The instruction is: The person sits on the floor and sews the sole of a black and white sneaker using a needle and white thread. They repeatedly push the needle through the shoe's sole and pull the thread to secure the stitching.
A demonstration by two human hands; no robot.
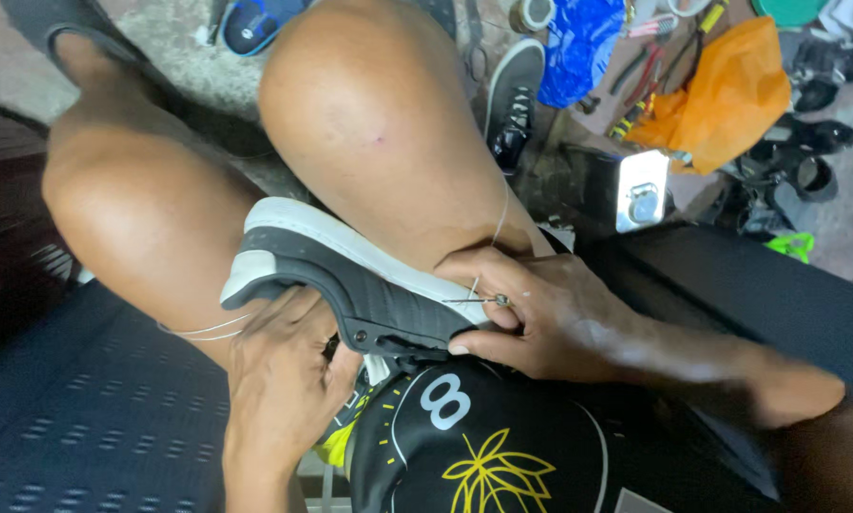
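Pinching needle (472, 300) in right hand (540, 313), left hand (279, 380) steadying black shoe (350, 275)

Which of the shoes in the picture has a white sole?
The black shoe held between both hands on the lap; the dark shoe lying on the floor shows no white sole.

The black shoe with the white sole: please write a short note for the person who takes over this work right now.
Left hand: grips the black shoe from below, near its lacing side.
Right hand: rests on the shoe's upper by the white sole and pinches a thin metal needle stuck into the side.
Shoe: on its side in the lap, between the knees.
Thread: a pale line runs up from the needle; more strands lie across the left thigh.
Done: the needle is in the seam of upper and sole.
Left: how much of the seam is stitched cannot be seen.
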